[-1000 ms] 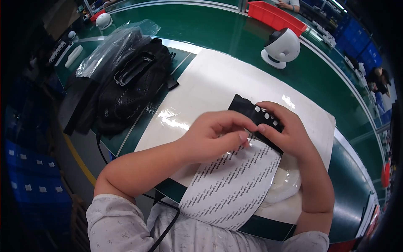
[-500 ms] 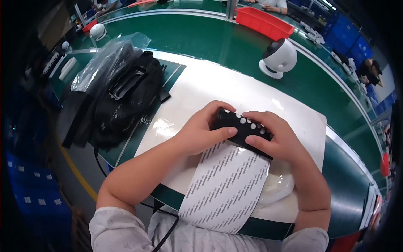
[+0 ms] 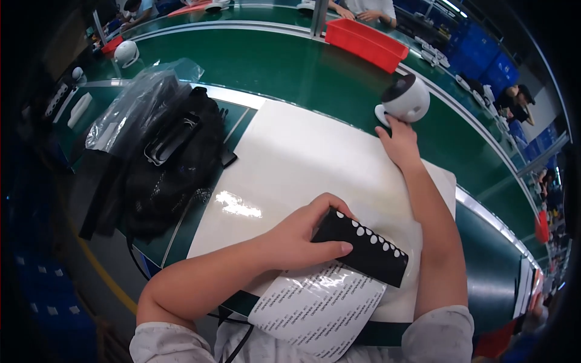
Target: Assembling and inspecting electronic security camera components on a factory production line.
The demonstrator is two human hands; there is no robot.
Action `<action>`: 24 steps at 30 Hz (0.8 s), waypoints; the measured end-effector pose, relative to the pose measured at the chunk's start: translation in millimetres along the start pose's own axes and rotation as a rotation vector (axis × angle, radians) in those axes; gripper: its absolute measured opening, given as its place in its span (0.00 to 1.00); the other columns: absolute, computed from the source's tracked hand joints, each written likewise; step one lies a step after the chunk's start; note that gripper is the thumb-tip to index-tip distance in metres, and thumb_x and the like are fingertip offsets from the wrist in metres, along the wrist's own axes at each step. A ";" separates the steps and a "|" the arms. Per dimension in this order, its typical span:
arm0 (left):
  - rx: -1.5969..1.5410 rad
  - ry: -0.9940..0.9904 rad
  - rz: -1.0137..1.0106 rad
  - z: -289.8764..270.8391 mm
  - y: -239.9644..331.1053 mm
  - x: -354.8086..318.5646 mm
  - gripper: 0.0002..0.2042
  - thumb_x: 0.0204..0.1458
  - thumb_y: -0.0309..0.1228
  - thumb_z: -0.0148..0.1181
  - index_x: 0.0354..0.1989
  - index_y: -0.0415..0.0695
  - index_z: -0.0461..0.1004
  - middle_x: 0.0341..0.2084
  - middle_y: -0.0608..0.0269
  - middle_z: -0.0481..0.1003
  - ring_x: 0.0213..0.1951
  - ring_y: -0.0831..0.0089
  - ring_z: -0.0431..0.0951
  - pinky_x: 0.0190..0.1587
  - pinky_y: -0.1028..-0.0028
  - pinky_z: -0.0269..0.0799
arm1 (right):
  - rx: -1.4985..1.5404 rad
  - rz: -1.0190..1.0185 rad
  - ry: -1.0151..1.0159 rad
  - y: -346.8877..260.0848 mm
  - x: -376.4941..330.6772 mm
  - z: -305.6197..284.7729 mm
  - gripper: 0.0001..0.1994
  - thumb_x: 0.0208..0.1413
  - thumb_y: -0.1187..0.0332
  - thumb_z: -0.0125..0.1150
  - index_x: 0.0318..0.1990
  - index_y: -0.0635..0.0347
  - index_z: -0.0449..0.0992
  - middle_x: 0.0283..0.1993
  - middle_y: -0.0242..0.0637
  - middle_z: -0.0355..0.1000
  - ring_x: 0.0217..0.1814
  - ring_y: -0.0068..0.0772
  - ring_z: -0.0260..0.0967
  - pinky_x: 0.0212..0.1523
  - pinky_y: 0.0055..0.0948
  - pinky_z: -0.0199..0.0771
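Observation:
My left hand (image 3: 305,237) grips the near end of a flat black strip (image 3: 366,248) with a row of white dots along it. The strip lies on a white mat (image 3: 302,157). A white sheet of printed labels (image 3: 318,305) hangs over the mat's near edge just under the strip. My right hand (image 3: 399,142) is stretched far forward, its fingers touching the base of a round white device with a dark face (image 3: 407,100) that stands on the green belt (image 3: 290,66).
A black bag (image 3: 166,169) with a clear plastic bag (image 3: 130,109) on it lies left of the mat. A red tray (image 3: 366,42) stands at the back. Another white round device (image 3: 126,53) sits far left. Other people work along the far side.
My right hand has let go of the black strip and reached forward to the white round device. My left hand alone keeps the strip, which has shifted nearer to me.

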State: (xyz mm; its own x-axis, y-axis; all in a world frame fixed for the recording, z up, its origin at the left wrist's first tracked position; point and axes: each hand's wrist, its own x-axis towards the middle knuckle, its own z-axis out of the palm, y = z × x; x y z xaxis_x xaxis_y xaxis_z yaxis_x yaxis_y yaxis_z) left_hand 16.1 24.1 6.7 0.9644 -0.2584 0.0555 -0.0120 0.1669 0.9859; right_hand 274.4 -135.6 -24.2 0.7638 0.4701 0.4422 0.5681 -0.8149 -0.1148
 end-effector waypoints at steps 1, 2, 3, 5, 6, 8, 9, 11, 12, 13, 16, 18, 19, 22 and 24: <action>0.061 -0.008 0.130 1.2 -5.7 -0.2 0.19 0.42 0.24 0.57 0.42 0.43 0.57 0.34 0.59 0.67 0.39 0.74 0.67 0.43 0.76 0.62 | -0.004 0.009 -0.013 3.4 -0.9 -3.4 0.19 0.48 0.60 0.52 0.46 0.59 0.67 0.47 0.46 0.64 0.51 0.45 0.59 0.52 0.34 0.56; 0.024 -0.002 0.093 2.1 -4.3 -1.2 0.19 0.42 0.24 0.57 0.41 0.43 0.57 0.34 0.58 0.67 0.38 0.73 0.68 0.41 0.76 0.63 | 0.013 -0.037 0.050 10.4 -0.8 -14.1 0.16 0.47 0.62 0.54 0.43 0.60 0.69 0.44 0.46 0.66 0.49 0.44 0.60 0.49 0.34 0.58; 0.013 -0.025 0.089 3.8 -1.5 -2.7 0.19 0.42 0.24 0.57 0.41 0.43 0.57 0.34 0.58 0.67 0.38 0.73 0.68 0.41 0.76 0.63 | 0.027 -0.082 0.114 17.2 -4.4 -25.5 0.14 0.46 0.64 0.55 0.39 0.61 0.70 0.41 0.46 0.67 0.46 0.43 0.62 0.46 0.33 0.61; 0.093 -0.034 0.023 5.0 2.6 -4.7 0.19 0.42 0.24 0.57 0.41 0.43 0.57 0.33 0.59 0.67 0.36 0.74 0.68 0.40 0.75 0.64 | 0.003 -0.138 0.231 16.9 -17.9 -44.2 0.10 0.46 0.68 0.56 0.35 0.63 0.71 0.36 0.45 0.69 0.39 0.44 0.65 0.39 0.31 0.64; 0.086 -0.026 0.013 9.0 2.6 -6.3 0.18 0.42 0.24 0.57 0.41 0.42 0.58 0.32 0.60 0.67 0.35 0.74 0.69 0.38 0.76 0.64 | 0.058 -0.150 0.333 15.2 -32.0 -56.3 0.10 0.47 0.67 0.56 0.35 0.64 0.70 0.35 0.45 0.69 0.36 0.46 0.65 0.36 0.32 0.65; 0.081 -0.016 0.055 14.1 7.9 -11.4 0.18 0.42 0.23 0.57 0.41 0.43 0.57 0.34 0.61 0.67 0.38 0.76 0.67 0.40 0.76 0.63 | 0.079 -0.228 0.592 6.6 -58.3 -84.6 0.09 0.51 0.67 0.52 0.35 0.64 0.70 0.30 0.42 0.69 0.26 0.37 0.65 0.28 0.28 0.65; 0.078 0.010 0.097 18.8 12.5 -16.4 0.18 0.43 0.22 0.57 0.41 0.44 0.57 0.35 0.62 0.66 0.40 0.77 0.66 0.43 0.77 0.62 | 0.410 -0.005 0.477 -5.8 -77.0 -108.1 0.09 0.52 0.66 0.52 0.35 0.64 0.69 0.28 0.39 0.69 0.25 0.30 0.64 0.26 0.24 0.63; 0.058 0.046 0.130 27.0 10.8 -23.7 0.18 0.42 0.21 0.57 0.40 0.43 0.58 0.30 0.63 0.67 0.36 0.78 0.67 0.39 0.79 0.63 | 0.897 0.163 0.425 -31.7 -108.5 -141.5 0.09 0.54 0.66 0.49 0.36 0.63 0.68 0.23 0.29 0.66 0.24 0.12 0.59 0.23 0.14 0.57; 0.209 0.004 0.285 29.1 9.4 -27.8 0.18 0.41 0.20 0.58 0.40 0.41 0.58 0.31 0.61 0.67 0.35 0.76 0.69 0.37 0.79 0.64 | 1.024 0.205 0.405 -41.5 -125.3 -160.0 0.09 0.54 0.67 0.47 0.36 0.65 0.67 0.22 0.29 0.64 0.22 0.12 0.58 0.23 0.12 0.57; 0.368 -0.024 0.436 28.3 5.6 -32.5 0.18 0.41 0.19 0.58 0.40 0.40 0.59 0.31 0.59 0.68 0.34 0.75 0.71 0.36 0.79 0.66 | 1.023 0.217 0.408 -52.7 -141.0 -170.9 0.09 0.54 0.67 0.47 0.36 0.65 0.67 0.22 0.29 0.64 0.22 0.12 0.58 0.23 0.12 0.57; 0.413 -0.194 0.538 34.9 6.7 -37.1 0.17 0.38 0.15 0.58 0.37 0.37 0.61 0.28 0.51 0.72 0.30 0.71 0.75 0.30 0.78 0.71 | 1.236 0.324 0.184 -71.8 -177.2 -185.5 0.10 0.54 0.67 0.47 0.38 0.66 0.65 0.22 0.28 0.64 0.23 0.11 0.58 0.24 0.11 0.57; 0.404 -0.211 0.536 41.7 8.5 -39.8 0.16 0.38 0.15 0.58 0.37 0.36 0.62 0.27 0.51 0.72 0.29 0.71 0.75 0.29 0.78 0.71 | 1.159 0.398 0.027 -72.9 -194.5 -176.0 0.12 0.54 0.67 0.49 0.40 0.68 0.64 0.31 0.33 0.67 0.32 0.14 0.61 0.34 0.14 0.62; 0.410 -0.188 0.543 42.0 8.9 -40.6 0.17 0.38 0.14 0.58 0.37 0.36 0.61 0.27 0.51 0.72 0.29 0.71 0.75 0.30 0.78 0.70 | 1.159 0.405 0.032 -76.0 -199.0 -177.0 0.12 0.54 0.67 0.49 0.40 0.68 0.64 0.31 0.33 0.67 0.32 0.14 0.61 0.34 0.14 0.62; 0.415 -0.162 0.539 42.6 7.7 -40.6 0.17 0.37 0.13 0.58 0.36 0.37 0.61 0.27 0.51 0.72 0.29 0.71 0.75 0.30 0.78 0.70 | 1.304 0.468 -0.030 -80.3 -206.8 -180.4 0.13 0.54 0.67 0.50 0.42 0.69 0.63 0.33 0.34 0.68 0.34 0.16 0.63 0.37 0.16 0.64; 0.409 -0.162 0.549 44.0 4.2 -40.5 0.17 0.36 0.12 0.57 0.36 0.37 0.60 0.27 0.50 0.72 0.30 0.70 0.75 0.30 0.77 0.70 | 1.345 0.477 -0.004 -83.0 -206.9 -180.1 0.14 0.54 0.67 0.50 0.43 0.68 0.63 0.34 0.35 0.68 0.34 0.16 0.63 0.36 0.15 0.64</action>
State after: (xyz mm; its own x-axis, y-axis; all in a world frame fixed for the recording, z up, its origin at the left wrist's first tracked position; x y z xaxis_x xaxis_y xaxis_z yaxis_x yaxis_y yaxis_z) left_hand -34.6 -6.5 15.5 0.7394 -0.3830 0.5536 -0.6147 -0.0489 0.7872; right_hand 14.1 -226.3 54.0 0.9610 0.2496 0.1195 0.1124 0.0427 -0.9927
